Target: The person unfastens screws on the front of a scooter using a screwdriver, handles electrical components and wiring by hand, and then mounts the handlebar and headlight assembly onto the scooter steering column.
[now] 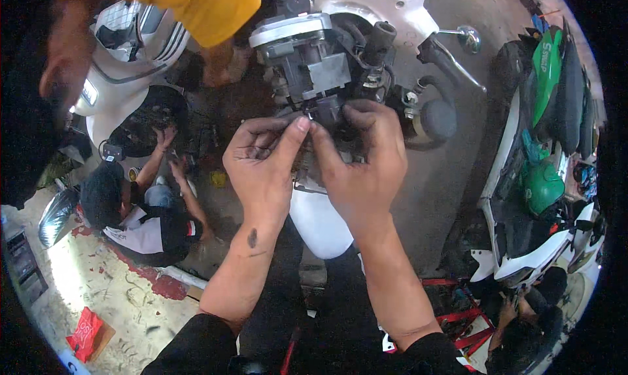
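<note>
Before me is a scooter's exposed engine assembly point(337, 74), with a silver cover on top and a dark lower housing. My left hand point(265, 162) is closed at its lower left, thumb and index finger pinched around something small at a dark fitting point(311, 107). My right hand point(360, 165) is closed beside it, thumb tip nearly meeting the left thumb, index finger bent over the right of the housing. Both hands have grimy fingers, which hide most of what they hold. A pale body panel point(320, 224) shows below, between my forearms.
A co-worker in a black-and-white shirt point(137, 237) crouches at left by a silver scooter point(111, 93). A person's yellow sleeve point(209, 12) reaches in top left. Another scooter with a green helmet point(543, 185) stands right; a person point(530, 316) works below it. Red metal frame point(458, 319) lies low right.
</note>
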Demonstrator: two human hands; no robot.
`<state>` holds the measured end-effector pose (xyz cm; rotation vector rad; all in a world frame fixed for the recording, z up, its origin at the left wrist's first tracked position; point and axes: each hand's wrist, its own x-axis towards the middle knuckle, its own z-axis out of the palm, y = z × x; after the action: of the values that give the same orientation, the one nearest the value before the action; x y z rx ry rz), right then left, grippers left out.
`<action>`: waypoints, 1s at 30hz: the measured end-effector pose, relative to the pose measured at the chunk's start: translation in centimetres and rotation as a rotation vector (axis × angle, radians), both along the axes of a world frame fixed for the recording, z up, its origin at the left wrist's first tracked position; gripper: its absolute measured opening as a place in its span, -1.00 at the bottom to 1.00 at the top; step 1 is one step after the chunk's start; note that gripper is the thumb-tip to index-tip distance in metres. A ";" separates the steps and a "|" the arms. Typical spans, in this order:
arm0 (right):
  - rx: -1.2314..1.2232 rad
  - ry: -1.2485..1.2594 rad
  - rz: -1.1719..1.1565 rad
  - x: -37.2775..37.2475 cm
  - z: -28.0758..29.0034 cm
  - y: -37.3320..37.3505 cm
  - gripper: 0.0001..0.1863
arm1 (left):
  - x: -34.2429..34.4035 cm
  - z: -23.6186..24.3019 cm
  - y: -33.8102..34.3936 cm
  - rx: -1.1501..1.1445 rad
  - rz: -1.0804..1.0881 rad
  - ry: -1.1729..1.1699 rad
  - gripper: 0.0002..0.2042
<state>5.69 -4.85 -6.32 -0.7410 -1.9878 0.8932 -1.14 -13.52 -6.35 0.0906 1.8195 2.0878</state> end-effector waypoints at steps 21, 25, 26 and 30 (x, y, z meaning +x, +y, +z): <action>0.005 0.031 -0.027 -0.7 0.6 -0.1 -0.63 | 2.3 1.0 -0.4 0.016 -0.013 0.063 -0.77; 0.048 -0.035 -0.022 -0.3 1.2 0.0 -0.63 | 1.0 1.0 -0.5 0.152 -0.081 -0.104 -0.75; -0.042 -0.024 -0.007 -0.2 1.4 -0.2 -0.63 | 1.0 1.1 -0.6 0.154 -0.080 -0.103 -0.75; -0.199 -0.044 -0.042 -0.5 1.4 -0.6 -0.65 | 1.5 1.1 -0.7 0.245 -0.059 -0.211 -0.69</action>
<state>5.21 -5.46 -4.95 -0.9180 -1.9326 1.0683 0.38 -14.27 -5.23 -0.0122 1.4199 2.1784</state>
